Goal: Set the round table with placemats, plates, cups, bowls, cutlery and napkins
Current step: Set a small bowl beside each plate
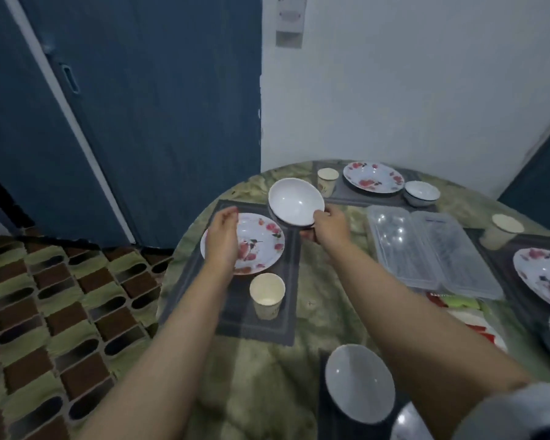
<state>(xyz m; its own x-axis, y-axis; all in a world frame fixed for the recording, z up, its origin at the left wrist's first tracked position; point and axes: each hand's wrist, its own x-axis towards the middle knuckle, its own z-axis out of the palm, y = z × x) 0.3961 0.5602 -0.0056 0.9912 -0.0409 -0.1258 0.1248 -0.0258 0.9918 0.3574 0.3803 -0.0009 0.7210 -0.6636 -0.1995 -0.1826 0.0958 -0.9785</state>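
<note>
Round bench (315,312) under a green mottled cloth filled the right of the view. On its left side lay a grey placemat (235,322) carrying a floral plate (261,246) and, nearer, a paper cup (266,295). Right hand (329,228) held a white bowl (296,201) tilted at the mat's far right corner, grip pinching its rim. Left hand (223,238) hovered over the plate, grip spread, holding nothing.

Three floral plates (242,243) – three paper cups (267,295) – four placemats (235,312) – two hands (329,228)
</note>
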